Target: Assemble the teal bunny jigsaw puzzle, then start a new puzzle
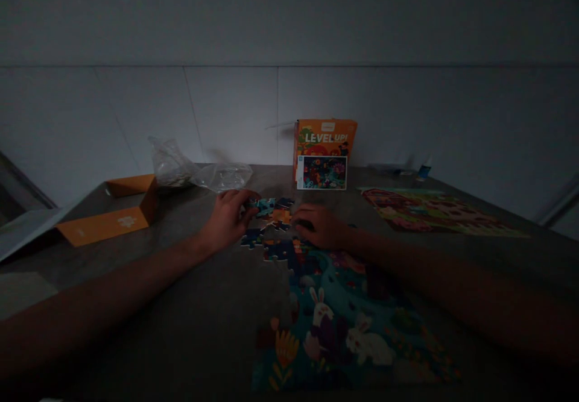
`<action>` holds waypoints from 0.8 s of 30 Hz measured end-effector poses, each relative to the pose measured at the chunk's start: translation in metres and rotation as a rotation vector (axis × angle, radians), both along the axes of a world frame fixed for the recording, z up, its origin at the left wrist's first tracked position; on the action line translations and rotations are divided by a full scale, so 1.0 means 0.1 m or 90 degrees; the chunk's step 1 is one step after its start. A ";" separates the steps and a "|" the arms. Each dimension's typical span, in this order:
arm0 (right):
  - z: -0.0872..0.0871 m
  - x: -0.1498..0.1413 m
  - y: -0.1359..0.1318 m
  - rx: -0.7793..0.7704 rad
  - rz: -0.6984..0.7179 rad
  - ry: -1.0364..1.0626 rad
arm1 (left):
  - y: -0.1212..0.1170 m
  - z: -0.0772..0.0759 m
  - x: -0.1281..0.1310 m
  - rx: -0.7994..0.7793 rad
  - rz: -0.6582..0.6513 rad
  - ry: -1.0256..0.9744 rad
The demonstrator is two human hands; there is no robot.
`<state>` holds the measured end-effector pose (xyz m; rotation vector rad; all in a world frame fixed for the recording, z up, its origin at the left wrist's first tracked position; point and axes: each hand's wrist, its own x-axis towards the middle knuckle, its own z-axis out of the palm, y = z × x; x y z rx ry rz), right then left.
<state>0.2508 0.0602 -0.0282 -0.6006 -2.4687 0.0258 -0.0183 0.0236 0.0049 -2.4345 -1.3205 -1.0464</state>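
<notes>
In the dim head view, a partly joined jigsaw puzzle with white rabbits and flowers lies on the table before me. Loose puzzle pieces are spread beyond its far left edge. My left hand is closed at the left of these pieces, thumb and forefinger on a teal puzzle piece. My right hand rests over the puzzle's far edge beside an orange piece. Its fingers are curled together, and whatever they hold is hidden.
An orange box stands at the back with a picture card leaning against it. To the left are an open orange box part and clear plastic bags. Another puzzle and a small bottle are at right.
</notes>
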 end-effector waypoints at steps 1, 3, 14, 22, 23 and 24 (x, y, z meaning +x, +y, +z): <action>0.00 0.00 0.00 -0.001 -0.002 -0.002 | -0.02 0.01 0.00 0.015 -0.006 0.000; 0.00 0.00 0.00 -0.003 -0.012 -0.003 | -0.05 0.02 0.01 0.046 -0.031 0.000; 0.12 -0.06 -0.20 0.246 0.037 -0.004 | -0.23 0.01 0.11 0.140 -0.268 0.105; 0.10 0.00 -0.12 0.336 0.039 -0.046 | -0.20 0.04 0.08 0.106 -0.350 0.134; 0.10 0.02 -0.10 0.318 0.038 -0.045 | -0.20 0.03 0.07 0.103 -0.350 0.135; 0.09 0.03 -0.09 0.302 0.038 -0.044 | -0.19 0.03 0.07 0.104 -0.348 0.135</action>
